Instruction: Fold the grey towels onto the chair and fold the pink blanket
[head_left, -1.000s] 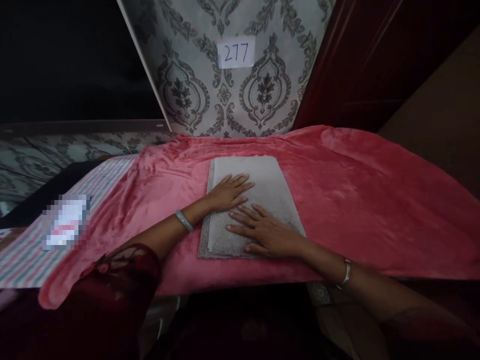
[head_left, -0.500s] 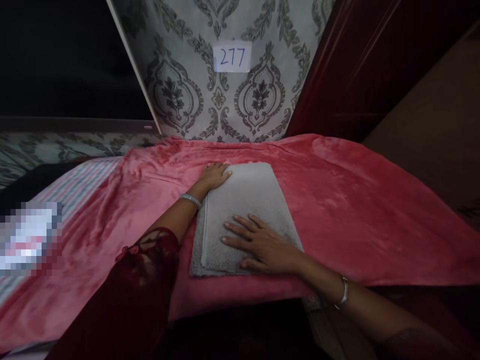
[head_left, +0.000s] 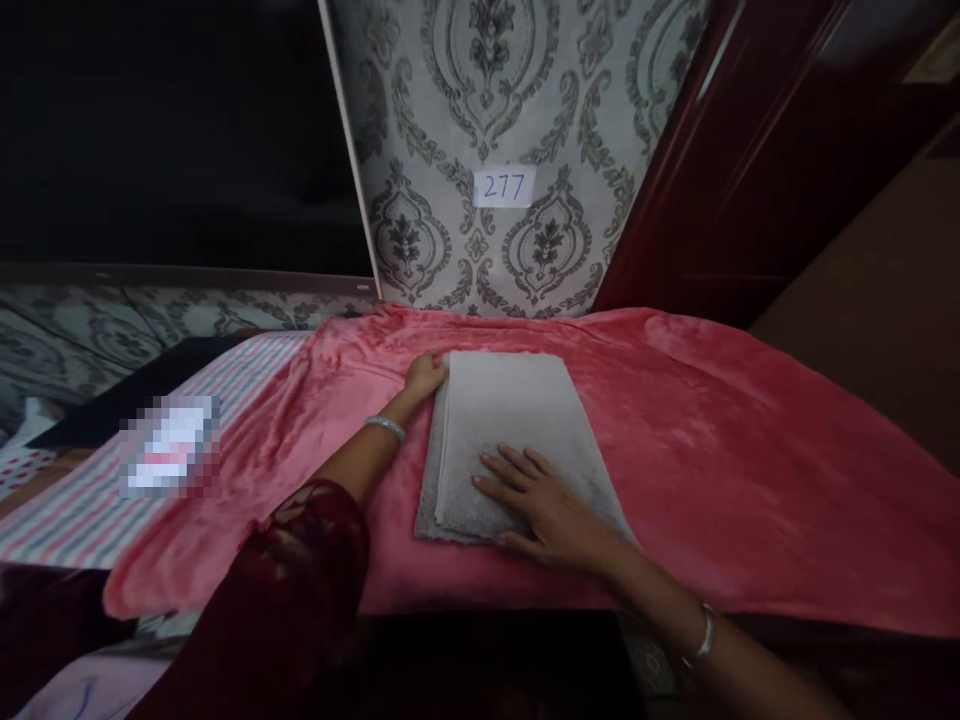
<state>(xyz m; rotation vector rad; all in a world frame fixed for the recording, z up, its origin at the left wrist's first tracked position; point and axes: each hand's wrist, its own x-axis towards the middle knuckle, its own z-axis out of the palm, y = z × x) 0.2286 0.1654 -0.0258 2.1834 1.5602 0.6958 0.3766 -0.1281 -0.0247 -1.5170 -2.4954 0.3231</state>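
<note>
A folded grey towel (head_left: 502, 410) lies flat on a pink plush blanket (head_left: 720, 480), its layers showing along the left edge. At the towel's far left corner, my left hand (head_left: 426, 374) has its fingers curled in and pinches the edge; the fingertips are partly hidden. My right hand (head_left: 544, 505) rests palm down on the near right part of the towel, fingers spread.
A striped cloth (head_left: 247, 365) shows at the left, with a pixelated object (head_left: 171, 445) on it. Behind stand a dark screen (head_left: 172, 140), a patterned wall with a paper marked 277 (head_left: 504, 187), and a dark red glossy panel (head_left: 720, 150) at the right.
My left hand has gone from lying with fingers spread on the towel's far left corner to curled at that corner. My right hand stays spread on the towel. The view has shifted.
</note>
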